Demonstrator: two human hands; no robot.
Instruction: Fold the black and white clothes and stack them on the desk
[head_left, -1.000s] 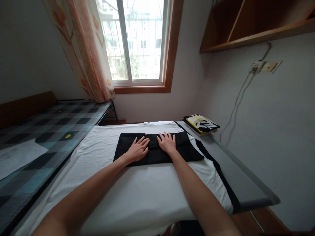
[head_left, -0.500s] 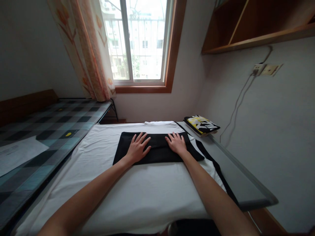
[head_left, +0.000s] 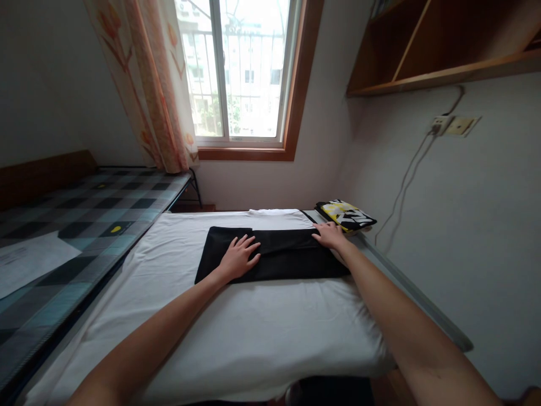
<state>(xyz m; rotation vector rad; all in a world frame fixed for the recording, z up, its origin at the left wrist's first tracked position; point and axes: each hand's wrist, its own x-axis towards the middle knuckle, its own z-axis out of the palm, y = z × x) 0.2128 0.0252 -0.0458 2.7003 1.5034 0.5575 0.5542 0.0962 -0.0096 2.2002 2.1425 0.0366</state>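
A folded black garment [head_left: 291, 262], long and flat, lies crosswise on a white cloth [head_left: 270, 327]; its exact kind does not show. My left hand [head_left: 239, 256] rests palm down on the left half of the garment, fingers spread. At the far right end of the garment is my right hand [head_left: 333, 234], its fingers apart and touching the black fabric near the edge. Nothing is visibly gripped by either hand. The right forearm covers part of the white cloth's right side.
A folded black, yellow and white cloth [head_left: 346, 214] sits at the back right corner. On the left stands a bed with a checked mattress [head_left: 139, 194] and a paper sheet [head_left: 34, 262]. Wall shelves [head_left: 443, 73] hang at upper right, above a socket with a cord [head_left: 408, 180].
My right hand has slid right, from the garment's right half to its far end. My left hand has shifted very slightly and stays on the garment.
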